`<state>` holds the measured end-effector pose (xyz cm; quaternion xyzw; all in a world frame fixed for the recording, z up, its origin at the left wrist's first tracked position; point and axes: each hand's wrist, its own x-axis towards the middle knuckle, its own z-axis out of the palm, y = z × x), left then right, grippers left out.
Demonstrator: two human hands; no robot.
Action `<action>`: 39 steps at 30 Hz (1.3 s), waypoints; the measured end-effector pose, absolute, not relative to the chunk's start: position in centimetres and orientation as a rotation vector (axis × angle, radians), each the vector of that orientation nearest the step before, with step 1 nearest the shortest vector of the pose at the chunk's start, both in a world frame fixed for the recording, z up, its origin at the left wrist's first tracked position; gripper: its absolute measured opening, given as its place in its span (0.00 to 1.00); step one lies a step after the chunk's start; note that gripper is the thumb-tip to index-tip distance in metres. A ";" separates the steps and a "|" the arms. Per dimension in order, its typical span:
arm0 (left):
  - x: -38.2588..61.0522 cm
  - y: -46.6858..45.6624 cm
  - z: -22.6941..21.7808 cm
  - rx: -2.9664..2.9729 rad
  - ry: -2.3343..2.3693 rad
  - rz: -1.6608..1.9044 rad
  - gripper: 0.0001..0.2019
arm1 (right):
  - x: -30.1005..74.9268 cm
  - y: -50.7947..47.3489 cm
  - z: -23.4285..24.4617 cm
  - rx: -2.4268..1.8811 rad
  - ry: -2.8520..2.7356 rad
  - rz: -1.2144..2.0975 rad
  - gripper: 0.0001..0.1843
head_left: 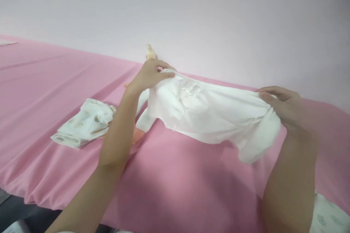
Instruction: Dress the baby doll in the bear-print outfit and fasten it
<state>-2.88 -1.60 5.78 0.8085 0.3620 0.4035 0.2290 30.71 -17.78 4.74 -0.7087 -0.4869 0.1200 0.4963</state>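
A white cloth garment, probably baby clothing, is stretched sideways between my two hands above the pink-covered table. My left hand pinches its upper left edge between thumb and fingers. At the other end, my right hand grips the upper right edge, where the cloth bunches and hangs down in a fold. From beneath the garment's left side stick out white limb-like parts with an orange tip; what they belong to is hidden.
Left of my left forearm lies a folded white printed cloth. A small pale yellow bottle stands behind my left hand, near the pale wall panel. A pink cloth covers the table. Leaf-patterned fabric shows at the lower right.
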 end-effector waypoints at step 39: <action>-2.6 -3.5 6.9 2.172 1.086 1.199 0.11 | 31.7 -20.2 6.6 -1.430 -0.899 -0.025 0.14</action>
